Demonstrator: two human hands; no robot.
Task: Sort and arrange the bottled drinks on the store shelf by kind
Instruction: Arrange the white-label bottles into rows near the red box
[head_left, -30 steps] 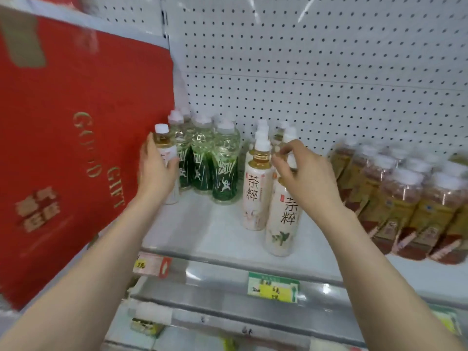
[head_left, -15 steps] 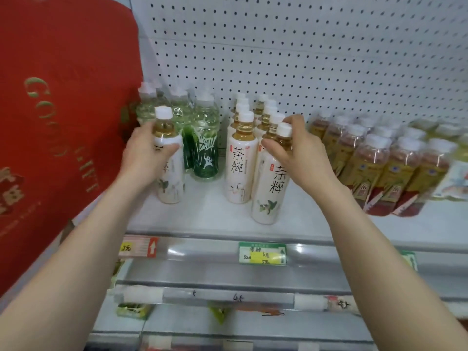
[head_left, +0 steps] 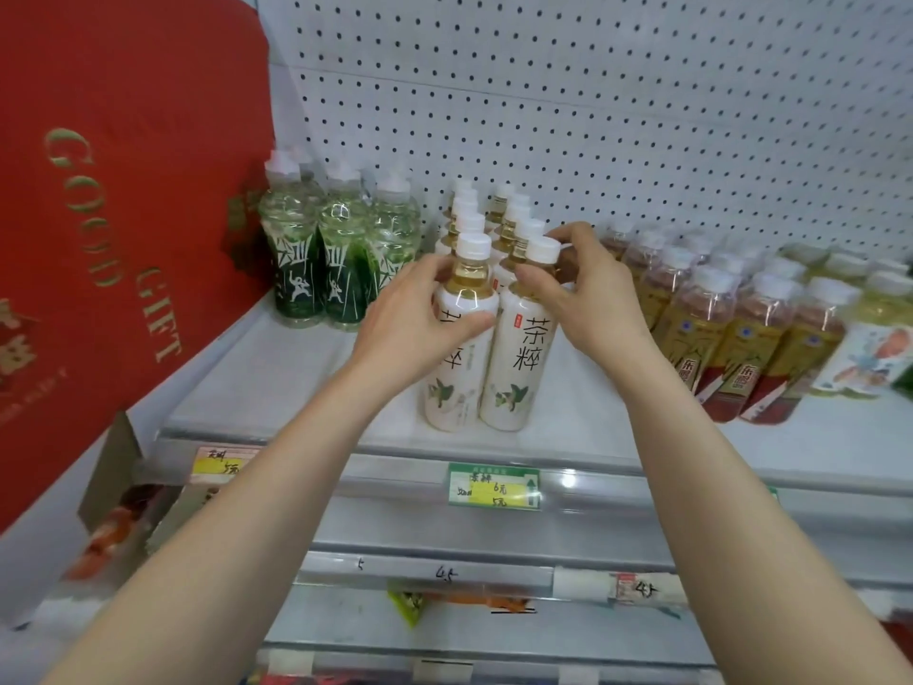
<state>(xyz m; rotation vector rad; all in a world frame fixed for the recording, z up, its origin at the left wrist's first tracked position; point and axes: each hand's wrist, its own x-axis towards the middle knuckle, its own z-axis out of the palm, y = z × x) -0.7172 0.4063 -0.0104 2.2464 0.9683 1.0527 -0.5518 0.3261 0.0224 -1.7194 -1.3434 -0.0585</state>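
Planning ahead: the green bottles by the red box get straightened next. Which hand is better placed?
Probably left. The left hand grips the left tea bottle, nearest the green bottles; the right hand, holding the right tea bottle by its neck, would have to cross over.

Left white tea bottle (head_left: 462, 383): label characters partly covered by the left hand (head_left: 410, 333) wrapped round its shoulder; right white tea bottle (head_left: 518, 368): far side of the neck masked by the right hand (head_left: 588, 299) pinching it, which also hides part of the nearest amber bottles (head_left: 741, 328). Rear white bottles (head_left: 467, 210): only caps and necks show past the front pair, count uncertain. Red gift box (head_left: 99, 239) cut by the left and top edges; pale bottle (head_left: 874, 348) at the right edge blurred; price tag (head_left: 494, 487) handwriting barely legible; lower-shelf goods (head_left: 410, 598) blurred behind the rail, kind unreadable.
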